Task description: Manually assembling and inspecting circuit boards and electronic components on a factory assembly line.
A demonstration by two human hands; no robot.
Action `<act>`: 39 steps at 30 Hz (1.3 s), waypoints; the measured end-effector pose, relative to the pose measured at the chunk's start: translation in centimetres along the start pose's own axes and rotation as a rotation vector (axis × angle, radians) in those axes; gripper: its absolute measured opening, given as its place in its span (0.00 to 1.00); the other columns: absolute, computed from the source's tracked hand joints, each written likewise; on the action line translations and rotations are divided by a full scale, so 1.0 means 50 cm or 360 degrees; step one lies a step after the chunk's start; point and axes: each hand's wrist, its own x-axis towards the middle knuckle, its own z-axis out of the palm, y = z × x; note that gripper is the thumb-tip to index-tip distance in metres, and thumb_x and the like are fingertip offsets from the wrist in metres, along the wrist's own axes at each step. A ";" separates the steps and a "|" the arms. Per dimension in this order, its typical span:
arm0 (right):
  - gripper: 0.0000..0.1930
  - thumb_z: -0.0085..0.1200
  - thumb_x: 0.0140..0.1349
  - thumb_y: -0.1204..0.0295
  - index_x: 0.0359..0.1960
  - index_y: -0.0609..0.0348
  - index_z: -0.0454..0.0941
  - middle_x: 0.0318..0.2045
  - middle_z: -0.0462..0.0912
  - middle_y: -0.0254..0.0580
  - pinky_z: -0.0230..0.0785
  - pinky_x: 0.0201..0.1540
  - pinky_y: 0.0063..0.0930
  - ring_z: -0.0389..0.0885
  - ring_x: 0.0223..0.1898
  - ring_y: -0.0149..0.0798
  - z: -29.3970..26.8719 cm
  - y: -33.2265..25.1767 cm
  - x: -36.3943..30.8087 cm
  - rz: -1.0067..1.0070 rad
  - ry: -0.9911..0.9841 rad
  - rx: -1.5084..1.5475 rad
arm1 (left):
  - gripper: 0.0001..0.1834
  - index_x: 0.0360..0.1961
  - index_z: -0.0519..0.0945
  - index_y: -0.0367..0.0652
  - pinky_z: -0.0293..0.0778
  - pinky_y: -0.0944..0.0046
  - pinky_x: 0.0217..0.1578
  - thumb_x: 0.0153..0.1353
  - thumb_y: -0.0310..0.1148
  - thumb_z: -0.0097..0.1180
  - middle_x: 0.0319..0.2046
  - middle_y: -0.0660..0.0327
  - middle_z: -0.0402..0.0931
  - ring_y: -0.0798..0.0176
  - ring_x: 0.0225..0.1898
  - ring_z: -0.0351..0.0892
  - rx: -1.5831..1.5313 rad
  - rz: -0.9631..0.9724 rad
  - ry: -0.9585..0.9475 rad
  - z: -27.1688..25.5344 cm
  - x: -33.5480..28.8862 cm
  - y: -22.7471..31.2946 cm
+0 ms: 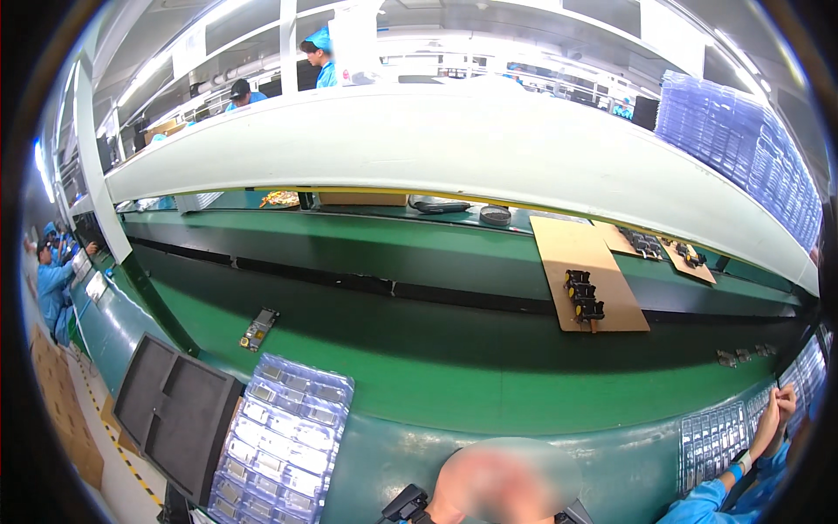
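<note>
At the lower edge, over a teal-green bench, left hand and right hand sit close together, too blurred to tell whether they pinch anything. Leftward, apart from them, a clear plastic tray lies beside a black tray, glare-streaked, rows of pockets holding greyish rectangular parts. Beyond: long green belt, white raised shelf, blue-clad co-workers, bright room.

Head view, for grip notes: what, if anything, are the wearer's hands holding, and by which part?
Cannot tell: blurring over the left hand and right hand hides any hold.
</note>
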 end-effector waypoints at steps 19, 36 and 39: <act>0.25 0.51 0.65 0.84 0.65 0.65 0.64 0.52 0.78 0.42 0.74 0.50 0.24 0.79 0.48 0.31 0.003 -0.009 0.000 0.0033 -0.0014 -0.0015 | 0.12 0.45 0.73 0.36 0.75 0.70 0.42 0.62 0.20 0.43 0.38 0.59 0.78 0.66 0.41 0.79 -0.0054 0.0010 0.0011 0.004 -0.003 0.004; 0.25 0.52 0.65 0.84 0.65 0.64 0.65 0.50 0.78 0.41 0.74 0.48 0.22 0.79 0.45 0.30 0.006 -0.008 0.000 -0.0014 0.0015 -0.0034 | 0.11 0.45 0.73 0.37 0.75 0.71 0.40 0.62 0.20 0.44 0.37 0.60 0.77 0.67 0.40 0.78 -0.0059 0.0020 0.0029 0.006 -0.005 0.003; 0.25 0.52 0.65 0.84 0.65 0.64 0.65 0.50 0.78 0.41 0.74 0.47 0.22 0.79 0.45 0.30 0.008 -0.013 0.000 0.0029 0.0007 0.0045 | 0.11 0.45 0.73 0.37 0.76 0.70 0.41 0.62 0.20 0.43 0.37 0.60 0.77 0.66 0.40 0.79 -0.0014 0.0004 0.0018 0.001 -0.002 0.000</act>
